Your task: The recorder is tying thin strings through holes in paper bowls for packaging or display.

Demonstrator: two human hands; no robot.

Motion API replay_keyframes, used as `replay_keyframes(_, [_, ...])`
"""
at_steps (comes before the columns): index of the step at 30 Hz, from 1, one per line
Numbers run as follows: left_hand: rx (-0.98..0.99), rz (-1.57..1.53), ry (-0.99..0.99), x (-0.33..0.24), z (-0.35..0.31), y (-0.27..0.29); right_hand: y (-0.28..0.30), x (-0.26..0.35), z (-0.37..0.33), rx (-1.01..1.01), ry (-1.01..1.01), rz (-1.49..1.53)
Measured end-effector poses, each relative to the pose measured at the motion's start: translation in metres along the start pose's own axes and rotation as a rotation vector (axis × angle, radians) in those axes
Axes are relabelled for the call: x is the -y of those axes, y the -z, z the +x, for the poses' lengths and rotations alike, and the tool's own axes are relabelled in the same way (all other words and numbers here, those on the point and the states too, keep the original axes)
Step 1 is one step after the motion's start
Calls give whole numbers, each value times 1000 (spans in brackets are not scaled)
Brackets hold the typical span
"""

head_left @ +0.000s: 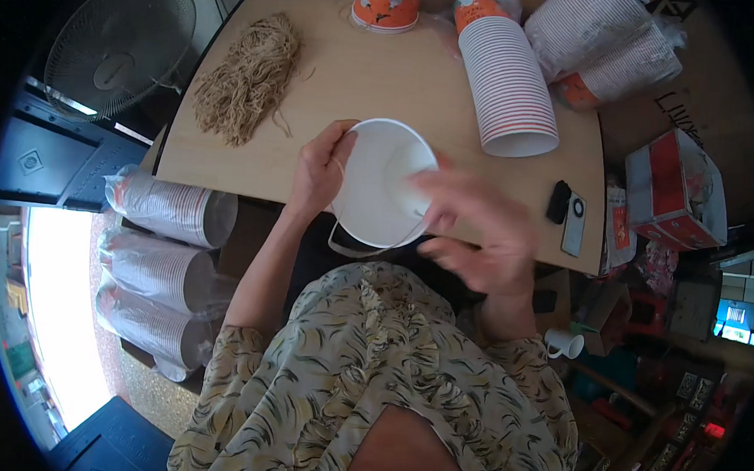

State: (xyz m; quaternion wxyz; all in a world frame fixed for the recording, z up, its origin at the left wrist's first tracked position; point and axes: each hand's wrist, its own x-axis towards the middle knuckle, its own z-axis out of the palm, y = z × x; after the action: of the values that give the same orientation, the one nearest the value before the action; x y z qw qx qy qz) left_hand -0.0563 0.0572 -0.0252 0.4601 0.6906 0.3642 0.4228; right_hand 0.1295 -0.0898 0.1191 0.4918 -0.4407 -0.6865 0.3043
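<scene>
The right of the hands (488, 234) is blurred, and the orange tub (386, 9) cropped above.

From afar I see what looks like a small workshop: a worktable (367, 79) bearing stacked paper tubs (508, 85) and tan cord (249, 78), plastic-wrapped stacks (155, 266) beside it.

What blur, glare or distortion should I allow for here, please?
Head view: the right hand is motion-smeared, the left hand and white bucket sharper; the bright strip at left is blown out; the edges of the table bow with the fisheye; the corners fall to black.
</scene>
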Motion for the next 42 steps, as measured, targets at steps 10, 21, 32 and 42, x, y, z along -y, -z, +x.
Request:
replay_keyframes(10, [-125,-225,-197,0,24,-4,32,-137,-13,-69,-595,927])
replay_keyframes(21, [-79,-238,-462,18,144,36,109,-180,75,-281,-484,705])
replay_keyframes(32, [100,867,-696,77,348,91,154,-187,332,-177,64,-827])
replay_keyframes(42, [308,711,-196,187,370,54,110,-296,401,-94,-167,-1010])
